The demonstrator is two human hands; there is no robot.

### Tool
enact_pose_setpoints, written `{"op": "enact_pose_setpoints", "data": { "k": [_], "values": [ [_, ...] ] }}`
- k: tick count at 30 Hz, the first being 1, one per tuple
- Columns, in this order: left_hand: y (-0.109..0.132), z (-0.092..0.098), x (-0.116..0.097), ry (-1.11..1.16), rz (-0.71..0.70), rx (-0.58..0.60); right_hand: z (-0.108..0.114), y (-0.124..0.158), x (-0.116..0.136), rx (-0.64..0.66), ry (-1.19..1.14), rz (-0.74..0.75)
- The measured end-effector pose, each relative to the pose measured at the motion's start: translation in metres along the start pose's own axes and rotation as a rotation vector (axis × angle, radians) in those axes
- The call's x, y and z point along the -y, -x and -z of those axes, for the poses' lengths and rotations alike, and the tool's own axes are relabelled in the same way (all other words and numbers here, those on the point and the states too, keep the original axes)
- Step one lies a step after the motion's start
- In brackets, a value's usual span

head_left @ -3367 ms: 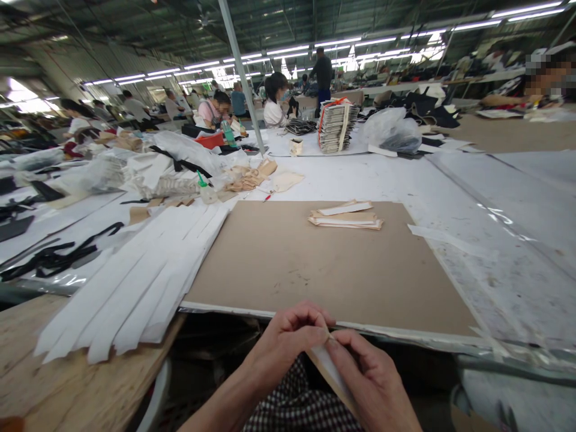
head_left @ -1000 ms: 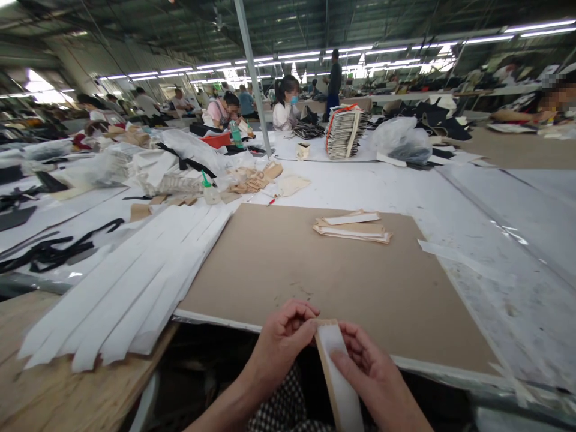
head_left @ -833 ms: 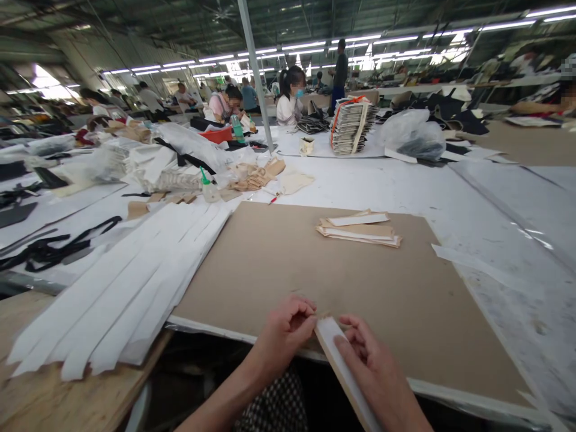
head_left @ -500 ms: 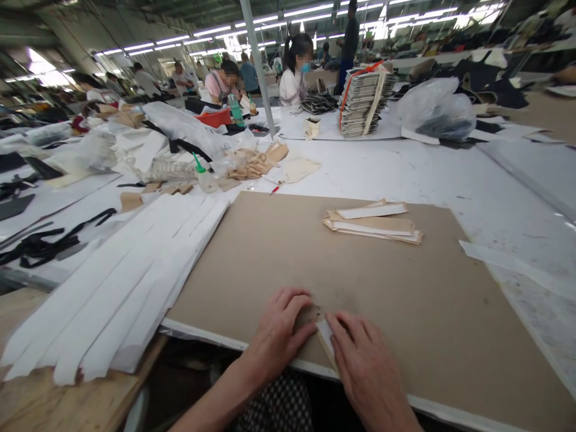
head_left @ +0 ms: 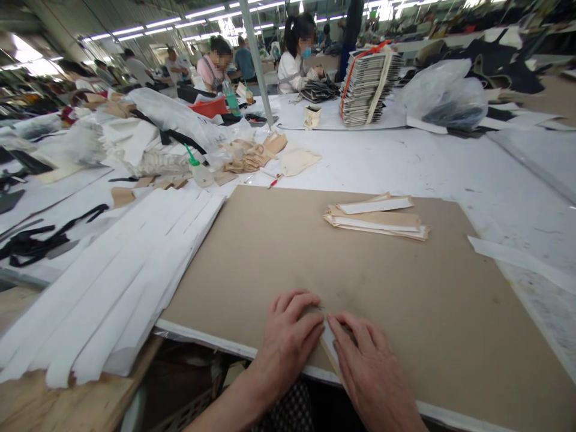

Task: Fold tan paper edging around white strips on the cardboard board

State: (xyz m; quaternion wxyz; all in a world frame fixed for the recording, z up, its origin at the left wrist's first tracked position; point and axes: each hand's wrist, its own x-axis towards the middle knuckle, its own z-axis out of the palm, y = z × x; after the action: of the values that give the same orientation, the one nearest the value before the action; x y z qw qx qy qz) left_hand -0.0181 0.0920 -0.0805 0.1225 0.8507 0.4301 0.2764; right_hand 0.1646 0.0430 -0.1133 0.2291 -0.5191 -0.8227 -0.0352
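Note:
Near the front edge of a brown board (head_left: 270, 252), a narrow strip (head_left: 329, 345), white on top with a tan border, lies slantwise between my hands. My left hand (head_left: 290, 336) is closed at the strip's far end, thumb and curled fingers pinching there. The fingers of my right hand (head_left: 371, 366) are bent together along the strip's right side, gripping it against the board. My right palm hides part of the strip. Farther up the board rests a small pile of similar tan-and-white strips (head_left: 375, 223).
Long white strips (head_left: 103, 270) lie fanned at the left. Behind the board are a green-tipped bottle (head_left: 200, 171), tan pieces (head_left: 252, 153), a metal post (head_left: 257, 66), a tied stack (head_left: 369, 87) and a plastic bag (head_left: 445, 99). Several people work in the background.
My left hand has moved slightly right, closer to my right hand, its thumb now at the strip's end. The view has tilted down a little.

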Motion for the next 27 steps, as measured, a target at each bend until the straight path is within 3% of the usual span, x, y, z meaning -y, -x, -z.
{"op": "enact_pose_setpoints", "data": {
  "k": [5,10,15,20,24,27],
  "values": [
    [0.006,0.006,-0.007,-0.188,-0.198,0.109,0.001,-0.002,0.003,-0.014,0.027,0.004],
    [-0.001,0.012,-0.004,-0.113,-0.272,0.220,0.003,-0.003,0.006,-0.040,0.049,0.010],
    [-0.003,0.015,0.009,0.040,0.008,0.103,0.002,-0.002,0.008,-0.051,0.062,-0.021],
    [0.005,0.005,-0.001,0.151,0.231,0.011,0.002,-0.002,0.011,-0.008,0.013,-0.105],
    [0.000,0.005,-0.015,0.276,0.284,-0.012,0.003,-0.001,0.002,-0.096,-0.264,-0.160],
    [-0.010,0.011,-0.020,0.551,0.383,0.099,0.007,0.007,-0.016,-0.183,-0.598,-0.319]
  ]
}}
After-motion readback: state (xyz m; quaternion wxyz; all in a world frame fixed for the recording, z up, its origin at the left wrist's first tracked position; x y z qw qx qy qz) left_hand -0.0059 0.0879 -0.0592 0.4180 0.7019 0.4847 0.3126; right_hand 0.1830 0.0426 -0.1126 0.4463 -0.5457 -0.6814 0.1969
